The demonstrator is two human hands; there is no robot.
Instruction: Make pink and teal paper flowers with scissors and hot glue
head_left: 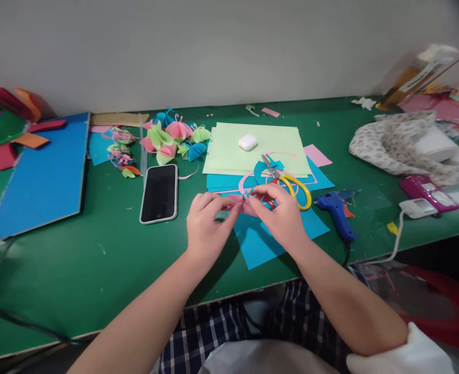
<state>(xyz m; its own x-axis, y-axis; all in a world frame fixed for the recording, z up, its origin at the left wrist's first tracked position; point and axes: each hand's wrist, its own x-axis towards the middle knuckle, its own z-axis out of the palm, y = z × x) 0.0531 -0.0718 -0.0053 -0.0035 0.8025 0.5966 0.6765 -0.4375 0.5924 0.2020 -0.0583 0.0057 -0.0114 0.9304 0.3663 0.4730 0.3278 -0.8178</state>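
Both hands meet over the middle of the green table (97,259). My left hand (206,223) and my right hand (280,213) pinch a small piece of pink paper (242,203) between their fingertips, just above a blue paper sheet (260,239). Yellow-handled scissors (292,184) lie just behind my right hand on blue and pink paper cut-outs. A pale green sheet (253,153) lies further back with a white earbud case (247,142) on it.
A black phone (160,193) lies left of my hands. Folded paper flowers (175,137) sit behind it. A blue glue gun (336,210) lies to the right, a blue board (42,176) to the far left, patterned cloth (393,145) and small devices at the right.
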